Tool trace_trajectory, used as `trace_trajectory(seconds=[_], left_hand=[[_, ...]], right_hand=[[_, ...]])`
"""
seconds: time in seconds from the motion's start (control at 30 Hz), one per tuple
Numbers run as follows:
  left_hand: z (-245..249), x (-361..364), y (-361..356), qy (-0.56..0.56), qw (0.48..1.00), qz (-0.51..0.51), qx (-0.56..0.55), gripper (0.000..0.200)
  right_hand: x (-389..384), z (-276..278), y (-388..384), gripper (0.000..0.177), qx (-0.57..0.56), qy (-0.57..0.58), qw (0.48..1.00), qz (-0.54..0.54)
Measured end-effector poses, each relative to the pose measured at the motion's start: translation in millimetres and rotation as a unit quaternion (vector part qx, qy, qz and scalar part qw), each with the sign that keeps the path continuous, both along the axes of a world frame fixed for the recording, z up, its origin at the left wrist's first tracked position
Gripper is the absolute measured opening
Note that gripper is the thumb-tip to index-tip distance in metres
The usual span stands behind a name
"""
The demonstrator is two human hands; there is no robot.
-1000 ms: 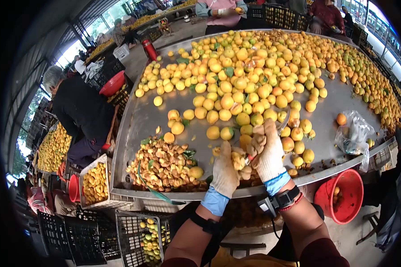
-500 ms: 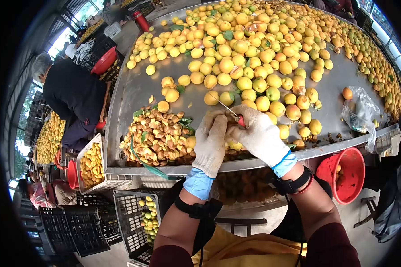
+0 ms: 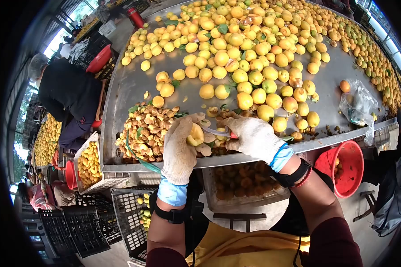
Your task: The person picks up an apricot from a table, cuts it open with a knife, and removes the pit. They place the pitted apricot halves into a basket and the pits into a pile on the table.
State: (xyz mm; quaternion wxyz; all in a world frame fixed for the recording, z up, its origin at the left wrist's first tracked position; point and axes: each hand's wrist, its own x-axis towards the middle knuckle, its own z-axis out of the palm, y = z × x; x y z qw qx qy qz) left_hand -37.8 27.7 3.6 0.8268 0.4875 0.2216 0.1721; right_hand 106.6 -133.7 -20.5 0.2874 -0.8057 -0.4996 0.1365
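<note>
My left hand (image 3: pixel 180 149), in a whitish glove, is closed around a cut yellow fruit (image 3: pixel 195 134) whose hollow face shows. My right hand (image 3: pixel 254 137), also gloved, is closed on a small knife (image 3: pixel 233 135) with a red handle; its thin blade points left toward the fruit. Both hands are over the front edge of the metal table (image 3: pixel 133 82). Beside my left hand lies a heap of cut brownish-yellow pieces (image 3: pixel 149 127). Whole yellow fruits (image 3: pixel 254 91) lie beyond my hands.
A clear plastic bag (image 3: pixel 358 104) lies on the table at the right. Below stand a red basin (image 3: pixel 349 171), a black crate (image 3: pixel 129 227) and a light crate (image 3: pixel 249 200) holding pieces. A person (image 3: pixel 69 95) bends over at the left, near a crate of yellow fruit (image 3: pixel 89 167).
My hands have moved apart and my left hand has shifted left and down. The cut fruit's hollow face now shows in it. The knife blade, earlier angled up, now points left.
</note>
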Motion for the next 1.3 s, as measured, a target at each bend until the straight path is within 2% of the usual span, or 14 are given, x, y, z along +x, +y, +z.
trace_trajectory(seconds=[0.07, 0.17, 0.23, 0.37, 0.53, 0.77, 0.83, 0.93, 0.97, 1.03, 1.1, 1.13, 1.23, 1.3], left_hand=[[-3, -5, -4, 0.008, 1.0, 0.014, 0.01, 0.037], [-3, -14, -7, 0.027, 0.999, 0.011, 0.019, 0.038], [-3, -19, -12, 0.039, 0.999, 0.025, -0.014, 0.05], [18, -21, -39, 0.031, 0.998, -0.01, 0.056, 0.059], [10, -26, -20, -0.022, 0.997, 0.07, -0.009, 0.057], [-12, -27, -2, -0.059, 0.985, 0.159, -0.019, 0.052], [-13, -30, -8, -0.053, 0.989, 0.134, -0.025, 0.052], [7, -28, -37, 0.043, 0.997, 0.055, 0.026, 0.054], [10, -30, -51, 0.033, 0.997, -0.006, 0.067, 0.048], [-9, -29, -66, 0.016, 0.99, -0.112, 0.082, 0.04], [-14, -32, -64, 0.106, 0.935, -0.25, 0.228, 0.044], [-8, -30, -64, 0.146, 0.923, -0.287, 0.211, 0.044], [10, -24, -64, 0.119, 0.962, -0.217, 0.119, 0.035], [14, -16, -53, 0.107, 0.976, -0.165, 0.093, 0.036]], right_hand=[[3, -6, 7, 0.048, -0.058, -0.021, 0.998, 0.013], [2, -8, 4, 0.04, -0.019, -0.014, 1.0, -0.017], [9, -6, -1, 0.035, 0.048, 0.038, 0.998, -0.025], [13, 6, -18, 0.036, 0.05, 0.134, 0.99, -0.004], [9, -6, -14, 0.05, 0.028, 0.058, 0.998, -0.02], [2, -6, -7, 0.042, -0.041, -0.002, 0.999, 0.005], [6, 0, -17, 0.038, 0.028, 0.008, 0.999, -0.013], [17, 17, -39, 0.036, 0.134, 0.224, 0.964, -0.042], [11, 45, -51, 0.032, 0.094, 0.384, 0.917, -0.056], [8, 63, -70, 0.028, -0.021, 0.458, 0.887, -0.051], [7, 51, -85, 0.029, -0.082, 0.451, 0.889, -0.007], [7, 47, -91, 0.03, -0.08, 0.438, 0.895, -0.027], [11, 42, -105, 0.029, -0.013, 0.422, 0.9, -0.107], [19, 44, -116, 0.031, 0.041, 0.471, 0.869, -0.145]])
